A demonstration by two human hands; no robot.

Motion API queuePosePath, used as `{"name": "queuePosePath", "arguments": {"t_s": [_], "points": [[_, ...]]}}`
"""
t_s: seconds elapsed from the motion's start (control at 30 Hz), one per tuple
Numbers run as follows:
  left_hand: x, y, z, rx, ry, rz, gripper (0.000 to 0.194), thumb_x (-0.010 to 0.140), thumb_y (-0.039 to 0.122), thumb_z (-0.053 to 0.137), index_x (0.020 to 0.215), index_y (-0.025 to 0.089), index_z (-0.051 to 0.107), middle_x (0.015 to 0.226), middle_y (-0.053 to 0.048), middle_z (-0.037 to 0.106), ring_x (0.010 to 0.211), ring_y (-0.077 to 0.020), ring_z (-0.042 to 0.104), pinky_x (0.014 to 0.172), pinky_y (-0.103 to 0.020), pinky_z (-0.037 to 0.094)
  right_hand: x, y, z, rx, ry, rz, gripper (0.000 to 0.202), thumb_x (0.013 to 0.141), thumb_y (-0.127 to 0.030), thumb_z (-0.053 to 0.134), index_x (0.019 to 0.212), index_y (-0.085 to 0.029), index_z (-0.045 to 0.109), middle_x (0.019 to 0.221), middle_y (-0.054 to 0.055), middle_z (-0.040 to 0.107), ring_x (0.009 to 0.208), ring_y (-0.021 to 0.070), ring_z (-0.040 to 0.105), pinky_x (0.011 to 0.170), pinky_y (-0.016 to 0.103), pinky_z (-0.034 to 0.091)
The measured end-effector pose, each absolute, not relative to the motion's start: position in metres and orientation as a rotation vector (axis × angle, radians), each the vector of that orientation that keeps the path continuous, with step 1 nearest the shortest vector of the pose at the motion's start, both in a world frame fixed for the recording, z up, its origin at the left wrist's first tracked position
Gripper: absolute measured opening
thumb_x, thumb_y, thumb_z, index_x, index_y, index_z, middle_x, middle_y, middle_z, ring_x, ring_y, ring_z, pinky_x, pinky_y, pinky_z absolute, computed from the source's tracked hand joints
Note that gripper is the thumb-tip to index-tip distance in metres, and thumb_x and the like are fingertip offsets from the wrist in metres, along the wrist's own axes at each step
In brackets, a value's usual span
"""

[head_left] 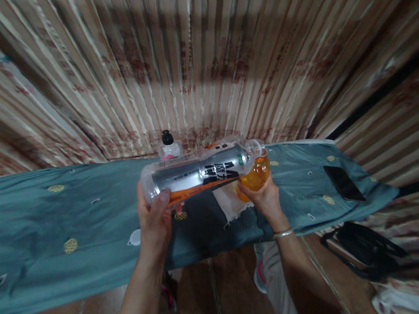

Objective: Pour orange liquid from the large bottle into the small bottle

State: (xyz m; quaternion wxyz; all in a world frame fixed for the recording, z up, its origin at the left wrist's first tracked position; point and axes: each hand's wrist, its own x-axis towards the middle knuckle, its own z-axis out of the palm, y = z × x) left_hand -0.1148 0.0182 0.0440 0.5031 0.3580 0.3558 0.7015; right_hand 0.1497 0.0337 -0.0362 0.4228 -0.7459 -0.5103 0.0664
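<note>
Gripping the base end of a clear bottle (200,174), the left hand (156,214) is closed around it, thumb on the near side, and holds it lying sideways above the table (99,225). The right hand (264,197) is curled around an orange bottle (259,174), right beneath the clear bottle's neck; whether the two rims touch, I cannot tell.

The table's near edge crosses below both hands; its far edge lies beyond them, close to a curtain (192,68). A wide stretch of cloth spreads left of the left hand, and a shorter one reaches right of the right hand to a flat black phone (344,183).

Clear plastic encloses a shiny silver-and-orange label; the orange bottle is see-through and rounded. Between the hands lies a pale cloth pouch (230,202), and by the left wrist a round white disc (135,237). Beyond the left hand stands a black-capped bottle (168,144). Soft teal fabric covers the table, and the curtain hangs in narrow pleats.
</note>
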Motion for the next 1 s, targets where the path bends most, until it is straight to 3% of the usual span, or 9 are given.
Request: {"name": "queuePosePath", "arguments": {"t_s": [0.67, 1.0], "points": [[-0.1142, 0.0175, 0.0458, 0.856, 0.891, 1.689, 0.047, 0.067, 0.039, 0.083, 0.105, 0.023, 0.06, 0.08, -0.002, 0.064, 0.053, -0.016, 0.057, 0.038, -0.026, 0.042, 0.1492, 0.0344, -0.0324, -1.857, -1.262, 0.198, 0.085, 0.061, -0.064, 0.077, 0.127, -0.016, 0.054, 0.112, 0.017, 0.074, 0.098, 0.0352, 0.073, 0.084, 0.045, 0.057], [-0.1141, 0.0199, 0.0456, 0.82, 0.873, 1.719, 0.058, 0.061, 0.041, 0.088, 0.109, 0.025, 0.06, 0.08, -0.002, 0.065, 0.048, -0.016, 0.056, 0.034, -0.026, 0.04, 0.1513, 0.0342, -0.0338, -1.84, -1.272, 0.221, 0.085, 0.061, -0.066, 0.078, 0.127, -0.018, 0.054, 0.111, 0.015, 0.075, 0.1, 0.0346, 0.073, 0.085, 0.044, 0.057]]}}
